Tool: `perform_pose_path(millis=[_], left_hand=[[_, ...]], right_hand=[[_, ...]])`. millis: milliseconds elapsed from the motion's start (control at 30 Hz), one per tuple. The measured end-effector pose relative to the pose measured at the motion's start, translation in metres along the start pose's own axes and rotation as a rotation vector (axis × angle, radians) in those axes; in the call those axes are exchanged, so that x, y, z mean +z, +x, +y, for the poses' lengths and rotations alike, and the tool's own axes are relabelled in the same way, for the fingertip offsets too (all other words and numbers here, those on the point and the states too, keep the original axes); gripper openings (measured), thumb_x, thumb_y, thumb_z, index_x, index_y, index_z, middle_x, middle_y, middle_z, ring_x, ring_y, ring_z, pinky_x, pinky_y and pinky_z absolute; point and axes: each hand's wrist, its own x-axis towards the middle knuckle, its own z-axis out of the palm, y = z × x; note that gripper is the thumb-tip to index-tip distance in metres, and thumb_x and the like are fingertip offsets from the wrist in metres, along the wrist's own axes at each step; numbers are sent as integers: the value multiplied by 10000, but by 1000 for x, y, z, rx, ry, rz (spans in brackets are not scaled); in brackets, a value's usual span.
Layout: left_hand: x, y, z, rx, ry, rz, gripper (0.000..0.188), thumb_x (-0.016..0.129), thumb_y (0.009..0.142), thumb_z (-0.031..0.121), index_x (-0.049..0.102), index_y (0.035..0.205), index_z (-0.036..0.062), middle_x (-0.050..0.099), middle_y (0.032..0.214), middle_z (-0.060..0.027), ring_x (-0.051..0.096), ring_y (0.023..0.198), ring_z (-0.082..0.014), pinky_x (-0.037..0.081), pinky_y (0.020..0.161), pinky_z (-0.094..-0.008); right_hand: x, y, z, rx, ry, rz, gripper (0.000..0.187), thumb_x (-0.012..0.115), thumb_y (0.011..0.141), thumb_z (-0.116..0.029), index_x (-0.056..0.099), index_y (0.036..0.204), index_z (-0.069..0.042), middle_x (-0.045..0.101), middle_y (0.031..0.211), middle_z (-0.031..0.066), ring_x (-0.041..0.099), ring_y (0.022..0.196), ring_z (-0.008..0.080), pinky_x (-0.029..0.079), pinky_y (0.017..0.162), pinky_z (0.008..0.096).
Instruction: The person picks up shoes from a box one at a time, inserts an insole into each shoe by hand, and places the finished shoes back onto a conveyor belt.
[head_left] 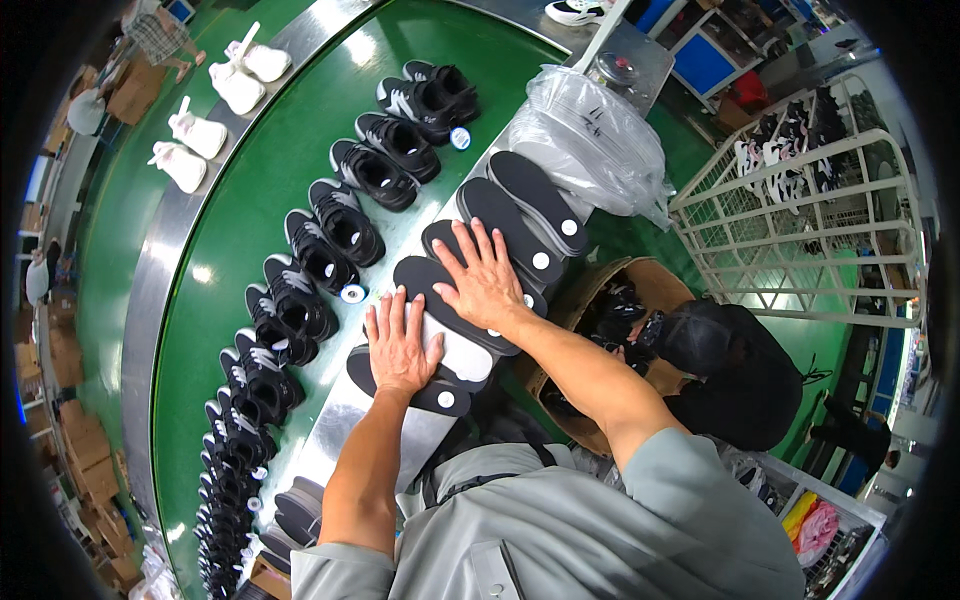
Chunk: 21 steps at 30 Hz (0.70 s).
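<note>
Left hand (402,350) and right hand (487,282) lie flat, fingers spread, over insoles (422,281), apparently gripping nothing; light, even pressure should keep pairs aligned.

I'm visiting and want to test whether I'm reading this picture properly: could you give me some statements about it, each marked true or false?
1. The left hand and right hand both lie on the row of insoles. True.
2. The left hand holds scissors. False: it is spread open, with no tool in it.
3. The black shoes stand on a green surface. True.
4. The pale shoes are to the right of the black shoes. False: the pale shoes are to their left.
5. A clear plastic bag lies beyond the insoles, farther from the person. True.
</note>
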Motion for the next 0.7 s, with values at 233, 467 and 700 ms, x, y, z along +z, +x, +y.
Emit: perform_pose_path(millis=[233, 467, 700], left_hand=[[1, 0, 1, -2, 15, -25, 691, 619, 865, 476, 479, 1461, 156, 365, 1561, -157, 298, 1462, -377, 174, 1208, -571], [3, 3, 4, -6, 22, -29, 683, 606, 869, 460, 473, 1456, 139, 367, 1552, -159, 290, 1467, -369, 159, 1214, -564], [7, 2, 6, -15, -15, -13, 684, 623, 854, 448, 477, 1441, 129, 385, 1532, -175, 309, 1456, -379, 178, 1209, -564]], right_hand=[[12, -5, 2, 13, -28, 24, 677, 542, 954, -510, 405, 1537, -195, 276, 1615, 192, 213, 1492, 434, 169, 1194, 604], [11, -3, 6, 14, -49, 12, 676, 542, 956, -511, 397, 1539, -202, 250, 1624, 185, 209, 1493, 431, 179, 1189, 613], [12, -2, 7, -5, -61, 58, 624, 573, 948, -460, 447, 1491, -180, 311, 1583, 175, 267, 1457, 419, 239, 1160, 597]])
